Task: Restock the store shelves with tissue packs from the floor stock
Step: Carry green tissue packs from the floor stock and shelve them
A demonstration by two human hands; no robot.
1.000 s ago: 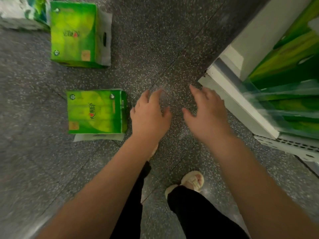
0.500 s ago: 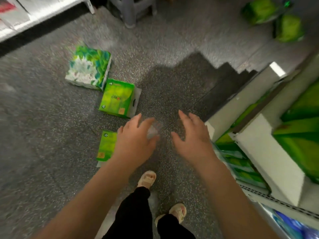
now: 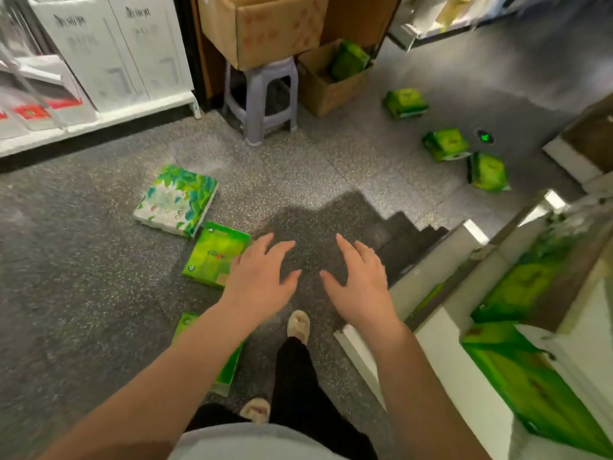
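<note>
My left hand (image 3: 258, 280) and my right hand (image 3: 360, 282) hover side by side above the speckled floor, fingers spread, holding nothing. A green tissue pack (image 3: 214, 254) lies just left of my left hand, partly behind its fingers. Another green pack (image 3: 229, 366) lies under my left forearm, mostly hidden. A white-and-green leaf-print pack (image 3: 177, 200) lies further left. Three more green packs (image 3: 404, 102) (image 3: 446, 144) (image 3: 487, 172) lie at the far right. The white shelf unit (image 3: 441, 353) at the right holds green packs (image 3: 530, 390).
A grey plastic stool (image 3: 262, 94) carries a large cardboard box (image 3: 268, 24) at the back. Beside it an open carton (image 3: 326, 84) holds a green pack. White boxes stand on a low shelf (image 3: 99, 117) at the left. My feet in light slippers (image 3: 298, 325) stand below my hands.
The view has lifted from straight down to further across the aisle, showing the stool, cartons and far packs. Both hands stayed empty and spread, and I have stepped forward.
</note>
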